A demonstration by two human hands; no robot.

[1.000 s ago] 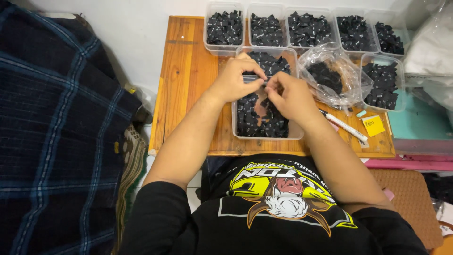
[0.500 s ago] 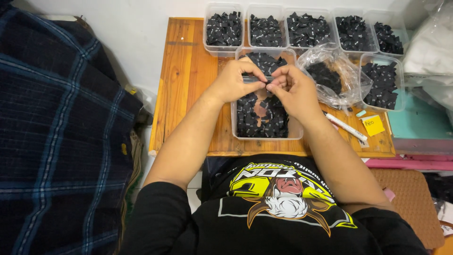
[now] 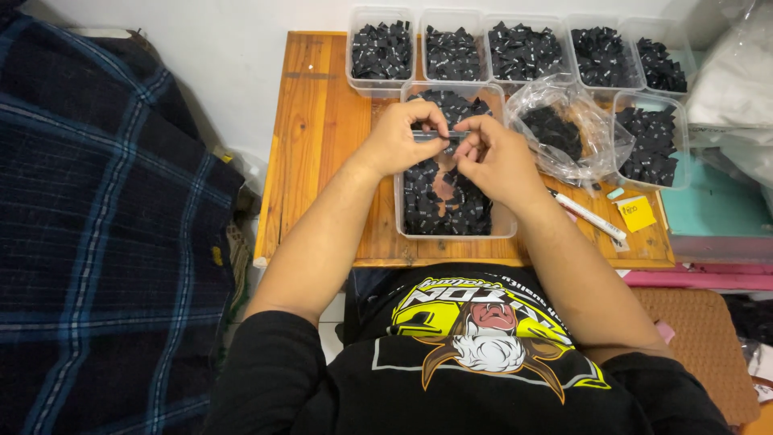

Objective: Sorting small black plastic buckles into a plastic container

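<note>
Keep your left hand (image 3: 400,137) and right hand (image 3: 495,157) pinching the small black fabric strip (image 3: 441,134) taut between fingertips, directly over the clear rectangular plastic tub (image 3: 503,227) of black pieces.

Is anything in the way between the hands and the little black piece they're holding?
No. The left hand and right hand both pinch the small black piece directly, above the clear tub of black pieces. Nothing visible sits between fingers and piece.
</note>
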